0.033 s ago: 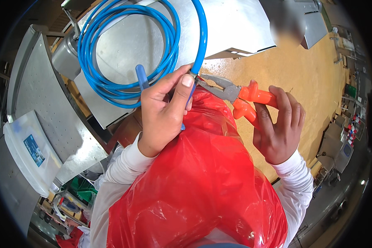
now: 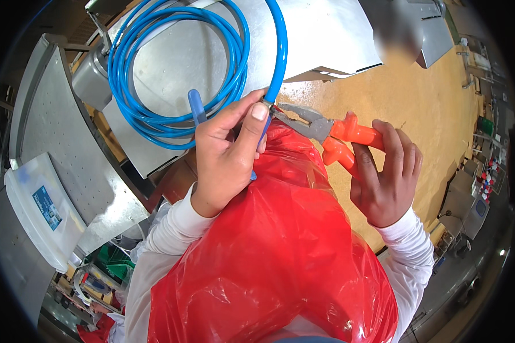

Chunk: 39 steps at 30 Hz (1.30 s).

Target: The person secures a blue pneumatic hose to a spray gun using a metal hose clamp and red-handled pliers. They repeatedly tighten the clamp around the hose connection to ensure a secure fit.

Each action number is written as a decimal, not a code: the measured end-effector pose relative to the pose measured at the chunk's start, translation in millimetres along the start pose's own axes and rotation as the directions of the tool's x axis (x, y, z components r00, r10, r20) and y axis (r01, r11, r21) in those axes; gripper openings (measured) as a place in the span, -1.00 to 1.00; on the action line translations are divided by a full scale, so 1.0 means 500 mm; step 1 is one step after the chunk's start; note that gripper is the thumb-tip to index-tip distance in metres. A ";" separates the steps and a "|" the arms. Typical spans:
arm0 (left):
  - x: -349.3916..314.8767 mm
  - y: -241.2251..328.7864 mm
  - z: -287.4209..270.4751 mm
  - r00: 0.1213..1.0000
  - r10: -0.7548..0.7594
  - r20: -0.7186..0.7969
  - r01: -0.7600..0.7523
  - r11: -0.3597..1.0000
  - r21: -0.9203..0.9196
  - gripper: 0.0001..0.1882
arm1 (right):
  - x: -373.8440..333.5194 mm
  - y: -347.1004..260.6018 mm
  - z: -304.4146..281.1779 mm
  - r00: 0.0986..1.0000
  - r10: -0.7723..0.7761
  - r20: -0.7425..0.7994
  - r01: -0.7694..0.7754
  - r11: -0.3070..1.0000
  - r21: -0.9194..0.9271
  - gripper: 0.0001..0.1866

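Observation:
My left hand [image 2: 226, 151] pinches the end of a blue hose [image 2: 281, 51] between thumb and fingers. A small metal piece, perhaps a clamp, shows at the hose end [image 2: 269, 105], partly hidden by my thumb. Something with blue handle-like parts [image 2: 197, 106] also sits in that hand; my fingers cover most of it. My right hand [image 2: 389, 177] is closed round the orange handles of a pair of pliers [image 2: 320, 127]. Their jaws are parted and reach the metal piece beside my left thumb. The rest of the hose lies coiled on a metal table [image 2: 177, 63].
A red plastic apron [image 2: 269, 257] covers my front below the hands. On the left stand a perforated metal surface [image 2: 68, 126] and a whitish plastic bin [image 2: 46, 217]. A yellowish floor [image 2: 435, 114] spreads to the right. A blurred shape, perhaps a person, is at the top right.

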State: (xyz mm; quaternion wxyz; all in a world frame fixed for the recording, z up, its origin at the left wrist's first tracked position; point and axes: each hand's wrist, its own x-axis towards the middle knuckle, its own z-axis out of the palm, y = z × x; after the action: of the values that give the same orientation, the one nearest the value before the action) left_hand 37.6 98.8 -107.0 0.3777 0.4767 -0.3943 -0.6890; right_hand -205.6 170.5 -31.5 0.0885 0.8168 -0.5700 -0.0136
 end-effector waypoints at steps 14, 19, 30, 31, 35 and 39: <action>0.013 0.001 0.003 0.999 0.053 -0.011 -0.053 0.998 0.040 -0.51 | 0.011 0.005 0.025 1.000 -0.002 0.029 -0.001 0.994 0.108 -0.65; 0.012 0.003 0.005 0.997 0.080 -0.001 -0.080 0.997 0.004 -0.52 | 0.012 0.013 0.040 0.999 -0.028 -0.037 0.031 0.996 0.081 -0.67; 0.014 0.008 -0.006 0.999 0.029 0.041 -0.027 0.999 -0.040 -0.49 | 0.016 0.019 0.031 0.997 -0.060 -0.052 0.062 0.997 0.038 -0.63; 0.014 0.007 -0.005 0.999 0.033 0.042 -0.031 0.999 -0.041 -0.49 | 0.015 0.016 0.029 0.998 -0.049 -0.036 0.052 0.995 0.080 -0.60; 0.013 0.001 -0.013 0.996 0.063 0.057 -0.062 0.998 -0.025 -0.50 | 0.019 0.011 0.019 0.999 -0.021 0.051 0.006 0.961 0.277 -0.49; 0.012 -0.001 -0.013 0.995 0.085 0.054 -0.084 0.996 -0.015 -0.52 | 0.026 0.016 -0.004 0.983 -0.017 0.183 -0.080 0.857 0.508 -0.45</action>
State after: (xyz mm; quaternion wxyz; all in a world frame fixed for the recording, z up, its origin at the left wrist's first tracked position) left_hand 42.0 92.5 -111.0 0.3988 0.4381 -0.4197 -0.6877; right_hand -208.1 155.9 -27.2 -0.1845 0.7966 -0.5719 0.0659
